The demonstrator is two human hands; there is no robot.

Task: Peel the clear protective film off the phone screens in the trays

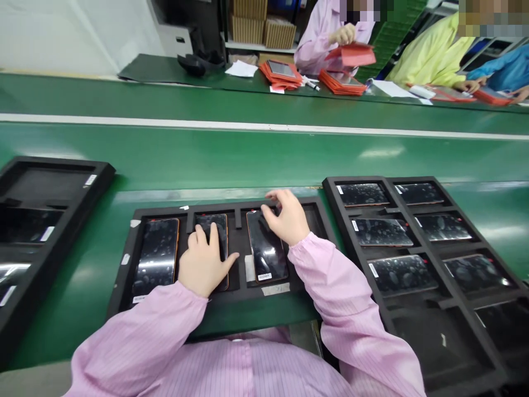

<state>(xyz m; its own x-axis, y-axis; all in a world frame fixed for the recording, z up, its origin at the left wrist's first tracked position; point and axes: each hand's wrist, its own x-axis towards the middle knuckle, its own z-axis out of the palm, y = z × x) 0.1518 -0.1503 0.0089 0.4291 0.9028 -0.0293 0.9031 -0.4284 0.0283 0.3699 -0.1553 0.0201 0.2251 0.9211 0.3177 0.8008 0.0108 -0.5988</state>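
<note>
A black foam tray (231, 304) lies before me with three dark smartphones in its slots. My left hand (203, 259) rests over the middle phone (222, 237), fingers spread, covering part of its screen. Over the top of the right-hand phone (266, 251) is my right hand (288, 216), its fingers bent and apart; whether they touch the glass I cannot tell. That phone has a small white label at its lower end. The left phone (156, 256), with an orange edge, lies untouched in its slot.
To the right, a larger black tray (382, 317) holds several phones in two columns. Another phone tray (88, 201) stands at the left. Across the green bench (248, 154), people handle orange-cased devices (281, 74) beside papers (242, 69).
</note>
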